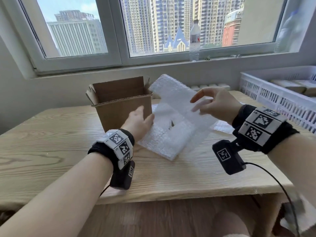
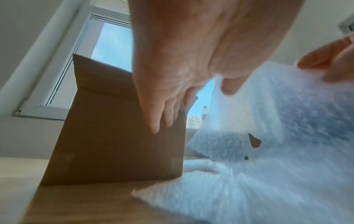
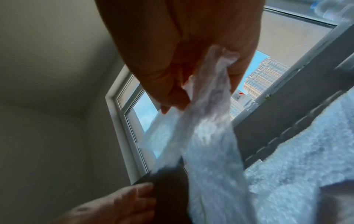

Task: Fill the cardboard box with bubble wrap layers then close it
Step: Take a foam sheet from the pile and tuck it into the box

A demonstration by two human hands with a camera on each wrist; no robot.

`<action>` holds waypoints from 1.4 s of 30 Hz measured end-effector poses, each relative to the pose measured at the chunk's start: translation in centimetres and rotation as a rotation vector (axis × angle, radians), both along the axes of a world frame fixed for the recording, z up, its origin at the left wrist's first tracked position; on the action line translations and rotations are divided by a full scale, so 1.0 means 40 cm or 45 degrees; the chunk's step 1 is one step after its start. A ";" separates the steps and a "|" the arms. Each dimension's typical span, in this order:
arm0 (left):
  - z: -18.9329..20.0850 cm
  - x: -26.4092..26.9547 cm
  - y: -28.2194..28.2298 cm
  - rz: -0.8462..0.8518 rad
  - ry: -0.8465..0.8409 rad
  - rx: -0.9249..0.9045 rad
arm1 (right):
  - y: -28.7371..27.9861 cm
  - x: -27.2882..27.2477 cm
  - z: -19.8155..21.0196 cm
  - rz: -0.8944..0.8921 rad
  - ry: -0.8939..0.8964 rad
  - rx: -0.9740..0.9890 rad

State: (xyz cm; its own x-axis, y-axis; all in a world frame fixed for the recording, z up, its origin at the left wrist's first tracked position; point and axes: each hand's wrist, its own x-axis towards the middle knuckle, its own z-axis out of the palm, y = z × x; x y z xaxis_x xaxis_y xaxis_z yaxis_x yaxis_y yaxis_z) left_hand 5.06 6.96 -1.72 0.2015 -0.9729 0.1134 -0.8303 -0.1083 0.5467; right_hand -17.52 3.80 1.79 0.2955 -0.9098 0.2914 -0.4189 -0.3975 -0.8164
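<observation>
An open brown cardboard box [image 1: 119,110] stands on the wooden table [image 1: 51,142], flaps up. My left hand [image 1: 141,119] rests with straight fingers against the box's front right corner; the left wrist view shows the fingers [image 2: 162,116] flat on the box [image 2: 114,144]. My right hand [image 1: 196,104] pinches a white bubble wrap sheet [image 1: 176,98] and holds it tilted just right of the box. In the right wrist view the thumb and fingers [image 3: 172,97] grip that sheet [image 3: 210,136]. A stack of bubble wrap [image 1: 164,141] lies under the lifted sheet.
A white slatted plastic crate [image 1: 266,94] stands at the table's right end. A clear water bottle [image 1: 194,40] is on the window sill behind. More flat bubble wrap [image 1: 222,126] lies under my right wrist. The table's front edge is close to me.
</observation>
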 end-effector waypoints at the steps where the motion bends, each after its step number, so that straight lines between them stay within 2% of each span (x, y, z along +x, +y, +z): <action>1: 0.020 0.004 0.007 0.019 0.123 -0.123 | 0.003 0.000 0.007 0.047 0.041 0.001; 4: 0.077 0.017 0.021 -0.069 0.349 -0.303 | 0.017 0.013 0.029 0.190 0.168 -0.039; 7: 0.124 0.029 0.049 -0.174 0.592 -0.231 | 0.023 0.039 0.049 0.263 0.256 -0.112; 9: 0.135 0.042 0.072 -0.248 0.732 -0.088 | 0.014 0.056 0.056 0.212 0.277 -0.185; 12: 0.128 0.079 0.080 -0.202 0.838 -0.123 | 0.005 0.075 0.064 0.029 0.247 -0.284; 16: 0.125 0.108 0.086 -0.155 1.125 -0.170 | 0.001 0.087 0.062 -0.057 0.136 0.044; 20: 0.114 0.140 0.093 -0.203 1.334 -0.148 | -0.018 0.090 0.033 0.060 -0.096 0.382; 24: 0.102 0.178 0.104 -0.381 1.247 0.044 | -0.025 0.096 0.013 0.139 -0.343 0.474; 27: 0.088 0.200 0.109 -0.418 1.256 0.201 | -0.032 0.107 0.007 0.112 -0.404 0.474; 35: 0.053 0.195 0.096 -0.091 1.145 -0.140 | -0.030 0.125 -0.002 0.118 -0.453 0.500; 39: 0.054 0.192 0.093 0.047 1.228 -0.204 | -0.035 0.134 -0.012 0.036 -0.544 0.456; 42: 0.067 0.184 0.103 0.050 1.455 -0.084 | -0.029 0.135 -0.016 0.070 -0.498 0.381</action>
State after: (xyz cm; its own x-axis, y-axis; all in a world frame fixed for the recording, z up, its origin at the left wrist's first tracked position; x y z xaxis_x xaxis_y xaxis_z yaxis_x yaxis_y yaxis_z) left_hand 12.41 11.10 0.97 0.2499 -0.9626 -0.1048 0.1589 -0.0660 0.9851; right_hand -12.10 2.64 1.17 0.2663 -0.9566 0.1186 -0.0432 -0.1348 -0.9899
